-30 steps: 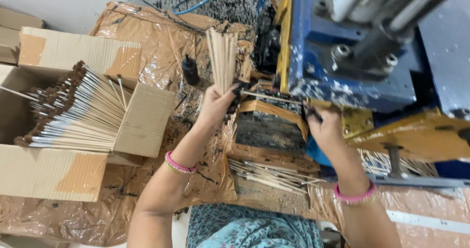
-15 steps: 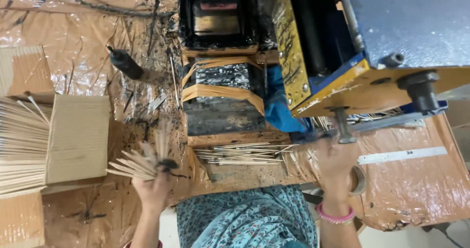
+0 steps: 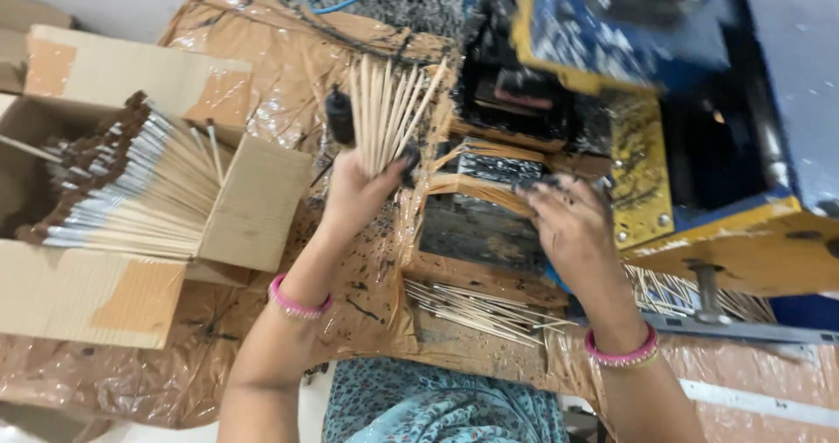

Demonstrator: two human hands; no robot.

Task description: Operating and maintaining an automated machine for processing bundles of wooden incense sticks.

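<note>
Nearest the camera lies the person's lap in a blue patterned cloth (image 3: pixel 437 408), and just beyond it a loose row of thin bare sticks (image 3: pixel 476 310) rests on the near edge of the bench (image 3: pixel 262 356), which is wrapped in crumpled brown plastic spattered with dark specks.

The left hand (image 3: pixel 358 190) is closed around the lower ends of a fanned bundle of bare sticks (image 3: pixel 389 111), holding it upright above the bench, a pink bangle at the wrist. The right hand (image 3: pixel 572 229) reaches forward to the right, fingers spread and smudged with dark paste, resting at the feed tray (image 3: pixel 489 185) of the machine; it appears open and I cannot tell whether it pinches a stick.

To the left, an open cardboard box (image 3: pixel 96 294) holds a large stack of coated sticks (image 3: pixel 114 190), dark at the far-left ends and pale toward the box's open side. Farther right stands the blue and yellow machine (image 3: pixel 699 76), its black middle part caked with paste. More sticks lie under its yellow frame at the right.

Judging by how things lie, a good share is already coated and boxed, while the bundle in hand and the row on the bench are not yet coated.
</note>
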